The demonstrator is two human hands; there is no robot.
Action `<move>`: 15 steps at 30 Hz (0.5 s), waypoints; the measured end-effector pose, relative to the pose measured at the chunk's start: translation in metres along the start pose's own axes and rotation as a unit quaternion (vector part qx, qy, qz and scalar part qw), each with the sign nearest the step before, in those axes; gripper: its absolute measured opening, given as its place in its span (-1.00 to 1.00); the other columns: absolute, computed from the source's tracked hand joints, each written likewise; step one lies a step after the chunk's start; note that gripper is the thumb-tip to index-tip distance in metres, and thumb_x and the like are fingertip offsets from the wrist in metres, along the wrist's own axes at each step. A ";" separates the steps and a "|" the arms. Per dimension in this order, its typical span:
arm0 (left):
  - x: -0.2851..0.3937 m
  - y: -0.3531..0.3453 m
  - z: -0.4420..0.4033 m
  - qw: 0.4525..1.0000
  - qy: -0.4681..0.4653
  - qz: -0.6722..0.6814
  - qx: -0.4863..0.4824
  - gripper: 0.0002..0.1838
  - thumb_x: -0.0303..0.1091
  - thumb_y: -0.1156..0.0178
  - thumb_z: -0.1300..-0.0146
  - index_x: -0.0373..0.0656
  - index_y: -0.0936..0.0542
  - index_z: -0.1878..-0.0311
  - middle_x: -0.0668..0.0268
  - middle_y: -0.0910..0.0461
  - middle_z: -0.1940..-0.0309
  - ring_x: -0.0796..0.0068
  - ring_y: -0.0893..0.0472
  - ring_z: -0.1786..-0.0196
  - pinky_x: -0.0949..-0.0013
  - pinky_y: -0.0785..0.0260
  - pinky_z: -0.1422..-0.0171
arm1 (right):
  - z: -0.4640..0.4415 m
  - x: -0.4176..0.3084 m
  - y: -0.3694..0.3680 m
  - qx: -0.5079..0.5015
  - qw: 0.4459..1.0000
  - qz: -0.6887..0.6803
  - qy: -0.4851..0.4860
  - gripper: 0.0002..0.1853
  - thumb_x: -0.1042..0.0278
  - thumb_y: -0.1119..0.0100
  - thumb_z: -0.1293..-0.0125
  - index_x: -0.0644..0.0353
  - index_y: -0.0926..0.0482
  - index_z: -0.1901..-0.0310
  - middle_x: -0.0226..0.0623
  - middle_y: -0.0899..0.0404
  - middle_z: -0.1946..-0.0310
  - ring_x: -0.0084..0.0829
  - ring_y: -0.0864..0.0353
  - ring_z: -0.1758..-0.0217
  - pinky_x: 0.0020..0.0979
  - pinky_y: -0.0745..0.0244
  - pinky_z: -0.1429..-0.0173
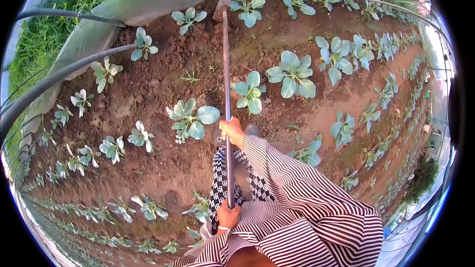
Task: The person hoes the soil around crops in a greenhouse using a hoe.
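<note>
A long-handled hoe (pixel 226 69) runs straight out from my body, its blade (pixel 222 4) down on the brown soil near the plastic sheet. My right hand (pixel 231 131) is wrapped round the middle of the handle. Lower down, close to my waist, my left hand (pixel 228 215) grips the handle's near end. Beside the blade on the right grows a leafy green plant (pixel 248 6); a smaller one (pixel 188 19) stands to its left. Two more plants flank the handle further in, one on the left (pixel 190 118) and one on the right (pixel 250 91).
Rows of leafy plants (pixel 292 74) spread to both sides. A plastic sheet (pixel 163 0) borders the bed at the top, with grass (pixel 89 0) behind it. Dark curved poles (pixel 64 74) reach in from the left. My shoes (pixel 252 129) stand on the soil between plants.
</note>
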State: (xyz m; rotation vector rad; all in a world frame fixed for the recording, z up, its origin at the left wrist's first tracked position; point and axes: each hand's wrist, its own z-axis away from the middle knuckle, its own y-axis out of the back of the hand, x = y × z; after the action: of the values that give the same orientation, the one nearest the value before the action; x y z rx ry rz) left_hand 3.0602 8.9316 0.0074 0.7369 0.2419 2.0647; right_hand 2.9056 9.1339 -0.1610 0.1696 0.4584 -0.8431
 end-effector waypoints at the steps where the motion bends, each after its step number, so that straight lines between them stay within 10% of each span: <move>1: -0.003 -0.008 -0.003 1.000 -0.019 0.015 0.007 -0.80 -0.36 -0.20 0.13 -0.27 -0.48 0.43 0.13 -0.48 0.70 0.24 -0.51 0.62 0.22 -0.34 0.47 | 0.002 -0.011 0.004 -0.019 1.000 -0.020 0.007 -0.87 0.52 -0.09 -0.01 0.21 -0.31 0.48 -0.39 -0.31 0.74 -0.54 -0.27 0.83 -0.43 -0.21 0.80; 15: 0.087 -0.201 -0.145 0.995 -0.090 0.029 -0.035 -0.74 -0.39 -0.16 0.09 -0.22 -0.55 0.25 0.06 -0.55 0.56 0.18 -0.58 0.47 0.23 -0.40 0.33 | -0.124 -0.152 0.188 0.071 0.981 0.041 0.177 -0.91 0.52 -0.03 -0.07 0.36 -0.37 0.43 -0.33 -0.36 0.76 -0.44 -0.37 0.83 -0.38 -0.26 0.81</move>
State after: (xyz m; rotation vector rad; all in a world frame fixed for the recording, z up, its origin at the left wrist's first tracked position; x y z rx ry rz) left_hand 3.0786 9.1328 -0.1607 0.8907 0.0477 2.0348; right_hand 2.9190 9.4012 -0.2088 0.4725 0.7197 -0.7660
